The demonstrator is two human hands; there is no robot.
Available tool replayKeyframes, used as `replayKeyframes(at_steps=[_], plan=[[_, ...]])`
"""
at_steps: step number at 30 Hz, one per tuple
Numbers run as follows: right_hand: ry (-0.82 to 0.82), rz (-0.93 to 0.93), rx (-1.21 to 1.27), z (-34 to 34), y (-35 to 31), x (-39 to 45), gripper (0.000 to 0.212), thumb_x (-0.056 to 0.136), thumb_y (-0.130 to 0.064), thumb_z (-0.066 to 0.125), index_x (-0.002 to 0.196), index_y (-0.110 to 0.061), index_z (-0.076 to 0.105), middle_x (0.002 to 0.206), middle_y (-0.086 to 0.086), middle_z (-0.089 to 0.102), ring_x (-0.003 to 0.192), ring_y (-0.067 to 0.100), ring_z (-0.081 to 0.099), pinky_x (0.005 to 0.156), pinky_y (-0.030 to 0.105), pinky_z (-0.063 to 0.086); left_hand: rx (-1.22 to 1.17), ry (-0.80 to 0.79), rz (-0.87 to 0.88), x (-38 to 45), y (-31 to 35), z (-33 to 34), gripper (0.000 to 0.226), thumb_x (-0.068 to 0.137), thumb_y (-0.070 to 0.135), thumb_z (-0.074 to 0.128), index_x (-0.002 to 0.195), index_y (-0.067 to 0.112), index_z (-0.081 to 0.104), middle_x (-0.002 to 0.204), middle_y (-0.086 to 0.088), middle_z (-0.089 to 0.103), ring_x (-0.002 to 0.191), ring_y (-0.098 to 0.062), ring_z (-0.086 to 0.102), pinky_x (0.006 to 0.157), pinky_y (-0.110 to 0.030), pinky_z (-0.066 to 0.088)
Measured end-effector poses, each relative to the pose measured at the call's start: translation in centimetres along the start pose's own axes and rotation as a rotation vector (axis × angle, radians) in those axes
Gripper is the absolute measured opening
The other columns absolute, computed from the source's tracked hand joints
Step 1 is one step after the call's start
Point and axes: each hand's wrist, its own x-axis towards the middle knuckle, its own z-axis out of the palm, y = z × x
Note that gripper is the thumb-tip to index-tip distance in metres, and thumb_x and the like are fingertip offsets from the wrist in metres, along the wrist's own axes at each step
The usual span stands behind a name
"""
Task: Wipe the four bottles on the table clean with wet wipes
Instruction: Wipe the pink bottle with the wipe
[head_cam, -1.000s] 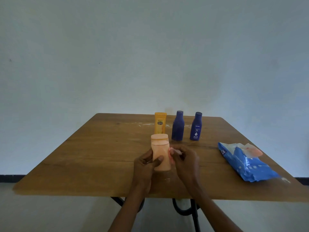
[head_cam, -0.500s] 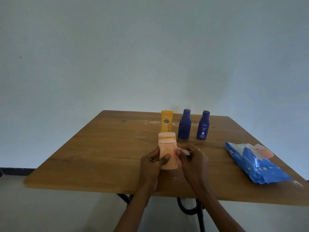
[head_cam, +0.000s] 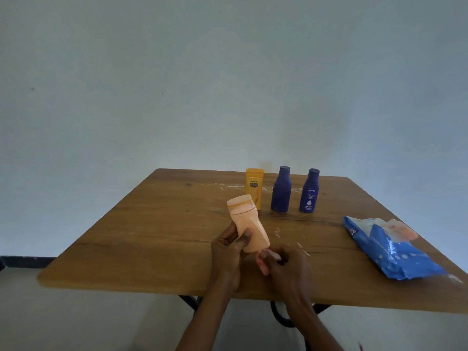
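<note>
My left hand grips a peach-coloured bottle, tilted with its cap end leaning up and to the left, above the near middle of the wooden table. Against the bottle's lower end my right hand pinches a small wad of white wet wipe. Behind them stand a yellow bottle and two dark blue bottles, one plain and one labelled, in a row near the far edge.
A blue pack of wet wipes lies at the table's right side, its flap open with a wipe showing. White smears mark the tabletop near the bottles and beside my right hand. A plain wall rises behind the table.
The peach bottle stood upright in my hands before; now it is tilted, top to the left. My right hand with the wipe has dropped from the bottle's side to its lower end.
</note>
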Motion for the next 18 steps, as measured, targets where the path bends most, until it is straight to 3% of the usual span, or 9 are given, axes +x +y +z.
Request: replayKeyframes(at_steps=[7, 13, 18], plan=[[0.108, 0.129, 0.167, -0.8, 0.9, 1.2, 0.008, 0.088, -0.030, 0.063, 0.091, -0.025, 0.068, 0.087, -0.005, 0.068, 0.081, 0.009, 0.065, 0.065, 0.025, 0.051, 0.065, 0.024, 0.040, 0.2, -0.3, 0.0, 0.032, 0.082, 0.011, 0.070, 0.110, 0.027, 0.069, 0.110, 0.003, 0.073, 0.107, -0.018, 0.067, 0.088, -0.046, 0.056], [0.139, 0.014, 0.196, -1.0, -0.5, 2.2, 0.010, 0.088, -0.027, 0.064, 0.096, -0.021, 0.067, 0.087, -0.004, 0.069, 0.082, 0.009, 0.065, 0.063, 0.020, 0.049, 0.260, -0.021, 0.103, 0.1, -0.7, 0.3, 0.041, 0.083, 0.017, 0.071, 0.123, 0.019, 0.064, 0.117, 0.004, 0.071, 0.110, -0.015, 0.065, 0.090, -0.036, 0.056], [0.213, -0.148, 0.268, -1.0, -2.3, 3.4, 0.011, 0.086, -0.022, 0.066, 0.096, -0.020, 0.068, 0.089, -0.006, 0.070, 0.084, 0.005, 0.066, 0.069, 0.021, 0.054, 0.229, -0.076, 0.104, -0.2, -0.6, 0.2, 0.046, 0.080, 0.019, 0.072, 0.124, 0.012, 0.064, 0.113, -0.001, 0.073, 0.105, -0.018, 0.069, 0.089, -0.043, 0.057]])
